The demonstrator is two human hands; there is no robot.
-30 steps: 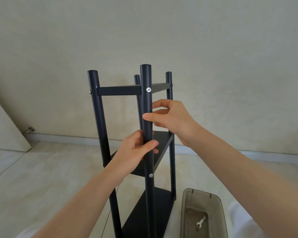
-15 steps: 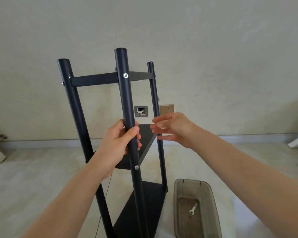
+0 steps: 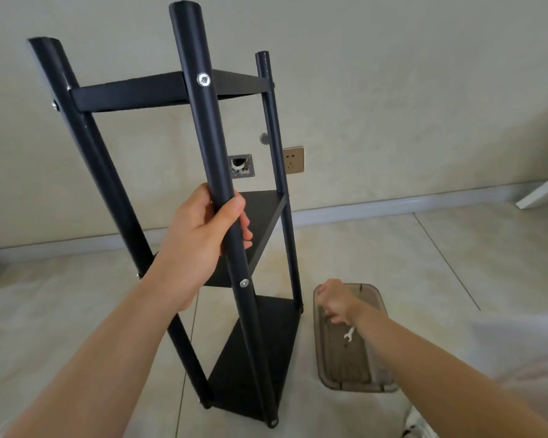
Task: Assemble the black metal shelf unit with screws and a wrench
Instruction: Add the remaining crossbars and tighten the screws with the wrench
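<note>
The tall black metal shelf unit (image 3: pixel 234 235) with three triangular tiers stands upright on the floor, its front post wrapped in my left fingers (image 3: pixel 246 226). The small silver flat wrench (image 3: pixel 348 334) lies just below my right fingers (image 3: pixel 331 312).

Before me: plain beige wall (image 3: pixel 393 74), gold socket plate (image 3: pixel 293 160), open wall box (image 3: pixel 241 165) beside it. Grey skirting (image 3: pixel 393 205) along base. Pale tiled floor (image 3: pixel 456 263), soft even light.

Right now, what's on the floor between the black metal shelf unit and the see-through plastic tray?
Nothing: the head view shows bare floor between the black metal shelf unit and the see-through plastic tray.
</note>
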